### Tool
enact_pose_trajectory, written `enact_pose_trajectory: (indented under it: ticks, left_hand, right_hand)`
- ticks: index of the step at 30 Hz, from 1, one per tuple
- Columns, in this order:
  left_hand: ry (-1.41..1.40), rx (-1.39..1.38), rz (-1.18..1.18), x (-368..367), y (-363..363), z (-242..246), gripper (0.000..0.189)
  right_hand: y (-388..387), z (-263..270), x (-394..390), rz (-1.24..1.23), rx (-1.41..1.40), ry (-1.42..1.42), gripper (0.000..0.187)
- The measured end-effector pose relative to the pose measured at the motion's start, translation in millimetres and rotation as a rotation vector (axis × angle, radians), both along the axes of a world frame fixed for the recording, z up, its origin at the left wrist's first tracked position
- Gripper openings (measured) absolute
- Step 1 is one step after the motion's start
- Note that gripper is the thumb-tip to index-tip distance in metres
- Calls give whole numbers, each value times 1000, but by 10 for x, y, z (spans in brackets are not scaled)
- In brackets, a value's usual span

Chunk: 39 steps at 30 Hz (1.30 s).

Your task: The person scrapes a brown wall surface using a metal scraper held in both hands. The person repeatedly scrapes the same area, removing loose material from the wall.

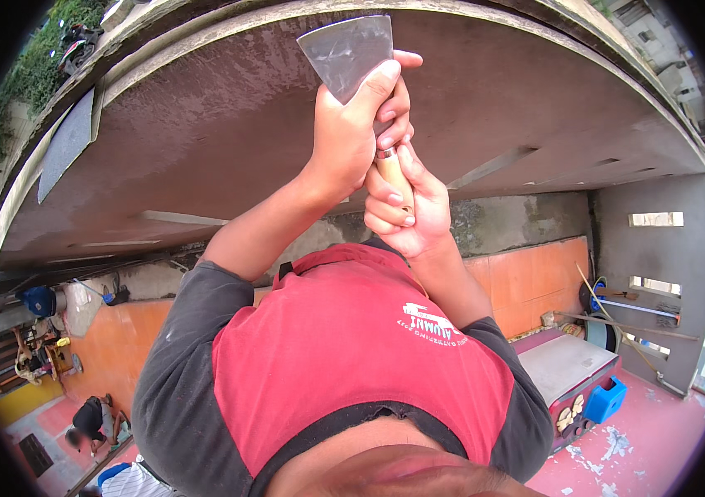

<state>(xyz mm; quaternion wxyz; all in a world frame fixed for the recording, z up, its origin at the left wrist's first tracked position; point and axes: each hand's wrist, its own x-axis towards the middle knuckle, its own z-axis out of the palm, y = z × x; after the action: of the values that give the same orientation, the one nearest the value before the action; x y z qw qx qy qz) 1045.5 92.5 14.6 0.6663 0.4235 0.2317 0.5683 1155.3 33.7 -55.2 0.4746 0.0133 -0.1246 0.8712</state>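
A broad metal scraper blade (352, 53) points up and away from me, in front of a large grey-brown concrete surface (234, 124). I cannot tell whether its edge touches that surface. My left hand (358, 118) is closed around the lower blade and neck, with its thumb flat against the metal. One finger sticks out past the blade's right side. Just below, my right hand (414, 199) wraps the light wooden handle (394, 177), its thumb pointing up. The hands are very close together, and they hide parts of the neck and handle.
A low cabinet (566, 366), a blue plastic item (605, 401) and several long poles (625, 335) stand at lower right. Pale flakes (618, 441) lie on the pink floor. At lower left a person (94, 419) bends down. A grey panel (70, 146) juts out at upper left.
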Motion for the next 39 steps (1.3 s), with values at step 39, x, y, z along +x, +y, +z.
enact_pose_trajectory:
  ticks: [39]
  left_hand:
    - [-21,-108,-17,-193,15,-349,24]
  right_hand:
    - [4,-393,-209,-78,-7,-60,23]
